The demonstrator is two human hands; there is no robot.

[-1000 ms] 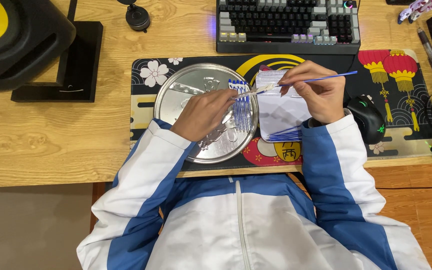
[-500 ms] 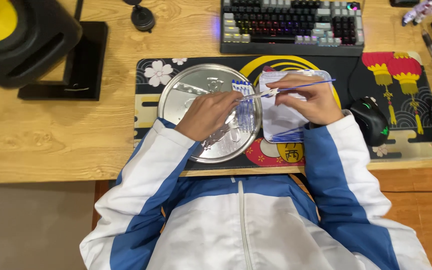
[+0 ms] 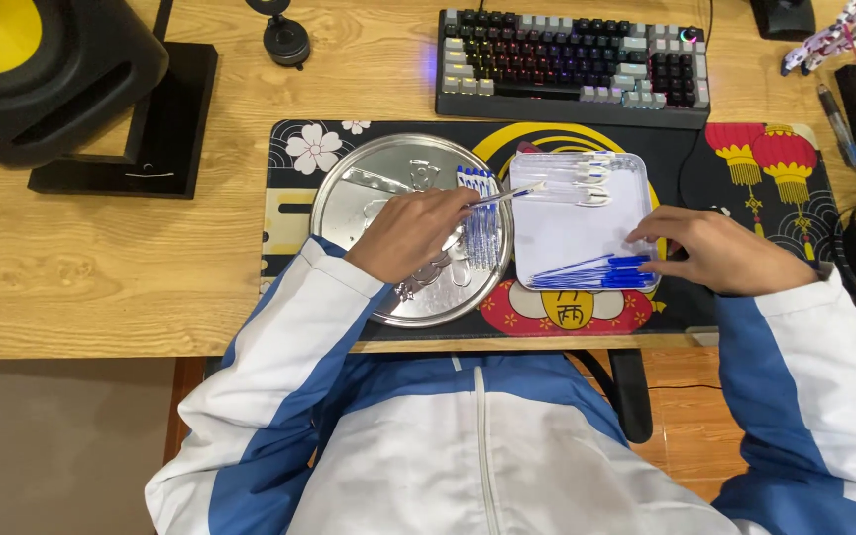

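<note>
Blue refills (image 3: 591,270) now under right hand (image 3: 715,250), its grip emptied, left hand (image 3: 416,233) pinching clear tube (image 3: 507,195)

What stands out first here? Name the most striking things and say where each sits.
Centre stage, the left hand holds a thin clear tube over a round silver tray where blue-tipped tubes lie in a row. Beside it, the right hand rests at the edge of a white square tray holding blue sticks. A lit keyboard sits behind.
</note>
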